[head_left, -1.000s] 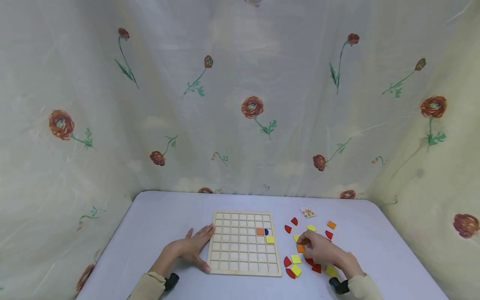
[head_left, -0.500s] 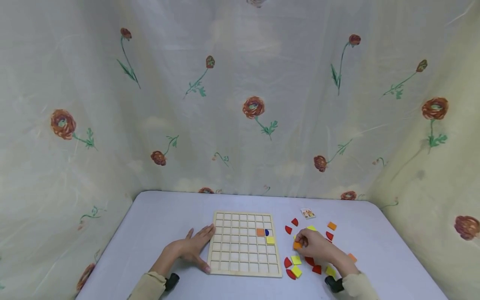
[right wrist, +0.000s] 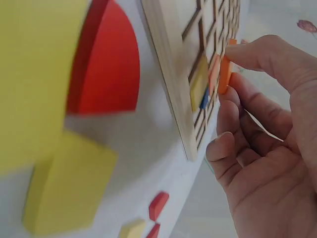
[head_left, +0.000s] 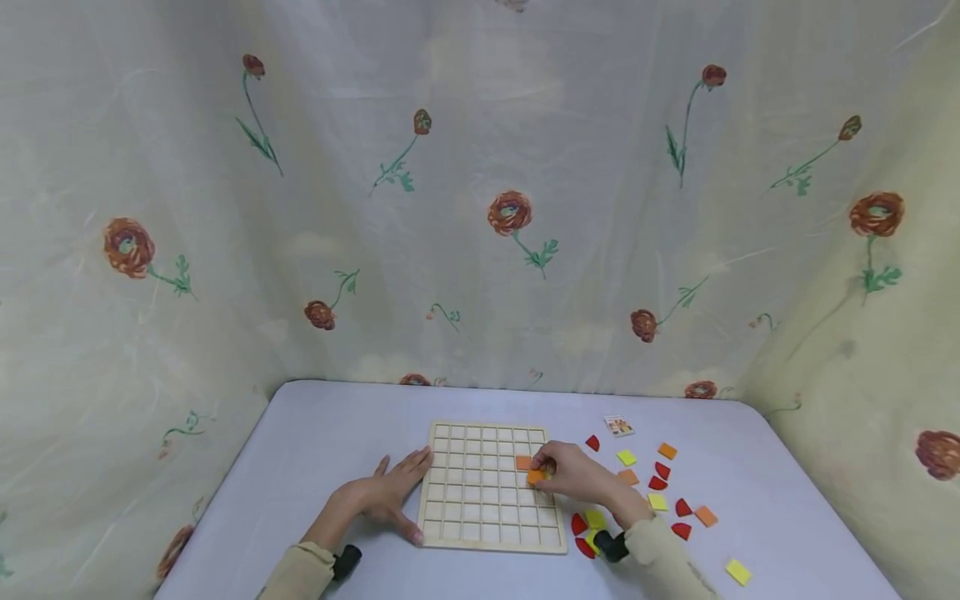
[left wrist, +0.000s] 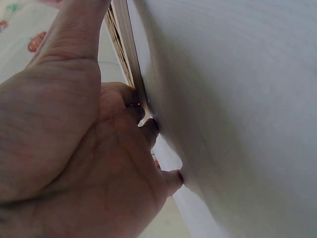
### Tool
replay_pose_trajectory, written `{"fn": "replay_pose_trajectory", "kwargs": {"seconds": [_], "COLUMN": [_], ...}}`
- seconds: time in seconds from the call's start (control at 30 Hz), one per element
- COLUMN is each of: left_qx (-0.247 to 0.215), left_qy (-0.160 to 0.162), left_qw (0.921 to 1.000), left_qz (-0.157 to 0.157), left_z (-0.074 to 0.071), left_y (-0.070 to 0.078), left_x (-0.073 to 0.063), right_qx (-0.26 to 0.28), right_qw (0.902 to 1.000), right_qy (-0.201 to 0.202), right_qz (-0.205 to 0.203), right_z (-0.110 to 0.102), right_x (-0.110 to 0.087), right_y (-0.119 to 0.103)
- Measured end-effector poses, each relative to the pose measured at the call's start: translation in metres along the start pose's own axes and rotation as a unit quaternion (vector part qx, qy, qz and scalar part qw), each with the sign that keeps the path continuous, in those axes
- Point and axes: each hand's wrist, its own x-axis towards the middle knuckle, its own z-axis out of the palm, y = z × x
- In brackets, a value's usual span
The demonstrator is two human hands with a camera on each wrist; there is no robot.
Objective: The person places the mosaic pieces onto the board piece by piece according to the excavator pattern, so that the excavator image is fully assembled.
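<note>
A light wooden board (head_left: 480,508) with a grid of square cells lies on the table. My left hand (head_left: 386,497) rests at its left side, fingers spread, fingertips and thumb along the edge. Over the board's right part, my right hand (head_left: 576,475) pinches a square orange tile (head_left: 536,477) between thumb and fingers. In the right wrist view, that tile stands on edge close over the grid. Seated in the cells are a paler orange tile (right wrist: 214,74), a yellow tile (right wrist: 199,87) and a blue piece (right wrist: 204,99), the last largely hidden there.
Right of the board lie several loose pieces, among them a red quarter-circle (head_left: 592,443), a yellow square (head_left: 738,572) and an orange square (head_left: 667,451). A small picture card (head_left: 619,426) lies farther back. A flowered curtain (head_left: 465,208) hangs behind the white table (head_left: 352,417).
My right hand has picked up the orange tile from among the loose pieces and carried it left over the board. The left hand has stayed at the board's edge.
</note>
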Motion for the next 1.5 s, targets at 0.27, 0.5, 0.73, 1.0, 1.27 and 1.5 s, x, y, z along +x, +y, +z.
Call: {"fn": "replay_pose_trajectory", "kwargs": {"seconds": [0.27,0.5,0.73,1.0,1.27,1.5], "left_qx": [0.002,-0.001,0.003,-0.01,-0.001,0.002], "left_qy": [0.0,0.002,0.003,-0.009,-0.003,-0.001], "left_qw": [1.0,1.0,1.0,0.9998,1.0,1.0], "left_qz": [0.005,0.007,0.003,0.012,0.002,0.002], "left_z": [-0.002,-0.005,-0.003,-0.001,0.001,0.0], "left_y": [0.001,0.002,0.002,0.0,-0.001,0.001], "left_x": [0.0,0.001,0.001,0.002,-0.001,-0.001], "right_qx": [-0.002,0.013,0.021,0.028,0.043,0.054], "right_qw": [0.9998,0.9998,0.9997,0.9993,0.9922,0.9808], "right_qy": [-0.017,-0.013,-0.015,0.013,0.015,-0.002], "right_qz": [-0.01,-0.011,0.006,0.022,0.116,0.187], "right_z": [0.008,0.006,0.009,-0.004,-0.039,-0.053], "right_x": [0.011,0.017,0.016,-0.001,-0.035,-0.058], "right_y": [0.004,0.007,0.004,0.006,0.04,0.065]}}
